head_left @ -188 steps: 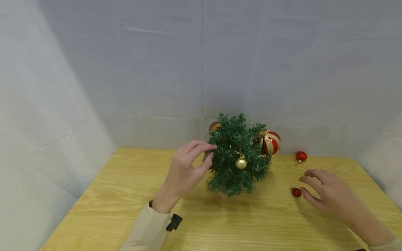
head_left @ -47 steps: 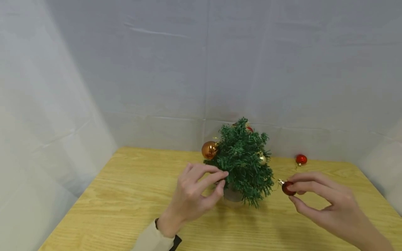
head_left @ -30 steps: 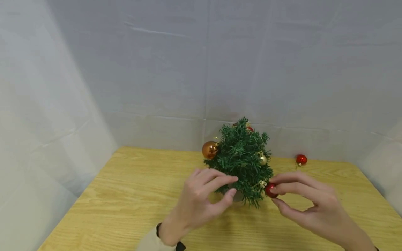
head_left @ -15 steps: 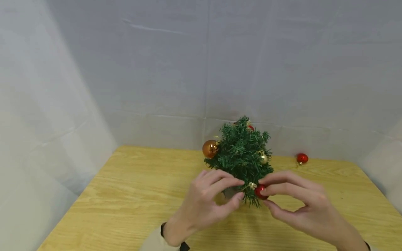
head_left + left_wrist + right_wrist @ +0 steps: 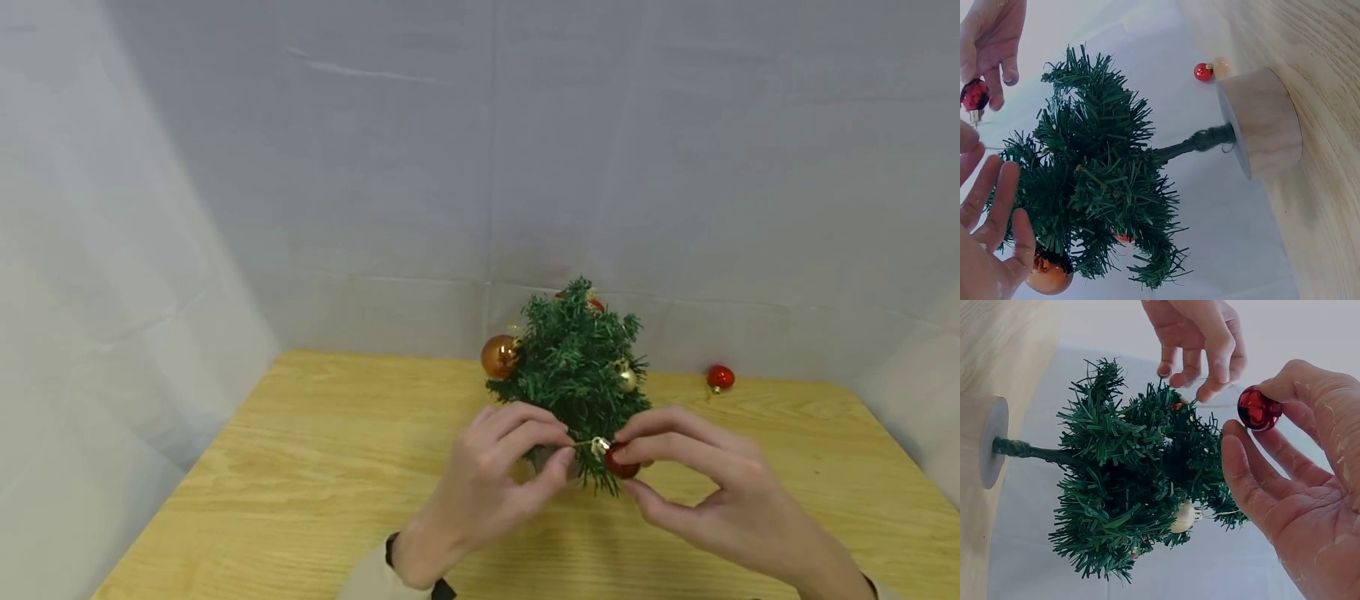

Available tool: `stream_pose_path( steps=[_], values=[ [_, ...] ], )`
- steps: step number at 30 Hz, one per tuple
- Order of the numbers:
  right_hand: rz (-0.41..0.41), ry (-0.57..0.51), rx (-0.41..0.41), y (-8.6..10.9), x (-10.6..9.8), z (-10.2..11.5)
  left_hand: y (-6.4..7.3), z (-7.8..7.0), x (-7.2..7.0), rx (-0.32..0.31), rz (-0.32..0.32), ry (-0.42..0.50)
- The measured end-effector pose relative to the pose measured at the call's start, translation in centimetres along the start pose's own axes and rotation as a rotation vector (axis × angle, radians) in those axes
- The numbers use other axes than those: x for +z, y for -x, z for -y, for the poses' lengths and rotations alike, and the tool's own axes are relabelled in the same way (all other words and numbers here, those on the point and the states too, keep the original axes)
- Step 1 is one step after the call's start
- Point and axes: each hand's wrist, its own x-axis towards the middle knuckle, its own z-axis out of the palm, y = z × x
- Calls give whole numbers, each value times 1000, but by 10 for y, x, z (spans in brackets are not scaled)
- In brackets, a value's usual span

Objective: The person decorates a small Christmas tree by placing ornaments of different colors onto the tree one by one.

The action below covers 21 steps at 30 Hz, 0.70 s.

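Observation:
My right hand [image 5: 720,483] holds a small dark red bauble [image 5: 621,461] between thumb and fingers, its gold cap pointing left. The bauble's gold string [image 5: 584,443] stretches to my left hand [image 5: 491,479], whose thumb and forefinger pinch it. Both hands are in front of the lower branches of a small green Christmas tree [image 5: 576,358]. The right wrist view shows the bauble at the fingertips, beside the tree. An orange bauble [image 5: 499,357] hangs on the tree's left, and a pale gold bauble [image 5: 627,379] on its right. A red ornament [image 5: 596,306] is mostly hidden behind the treetop.
The tree stands on a round wooden base [image 5: 1266,125] upon a light wood table [image 5: 337,433]. Another red bauble [image 5: 721,377] lies near the table's back edge, to the right. A pale sheet [image 5: 375,167] hangs behind the table.
The tree has turned since the oldest frame. My right hand has picked the dark red bauble off the table and carried it left. My left thumb and forefinger have closed on its string.

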Motion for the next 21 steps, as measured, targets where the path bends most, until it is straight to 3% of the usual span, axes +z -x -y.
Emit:
stream_pose_path(
  steps=[6, 12, 21],
  values=[
    [28, 13, 84, 1, 0, 1, -1, 0, -2, 28, -72, 7],
    [55, 28, 173, -1, 7, 5, -1, 1, -3, 42, -85, -2],
    [26, 133, 142, -9, 19, 3, -1, 0, -1, 73, -95, -1]
  ],
)
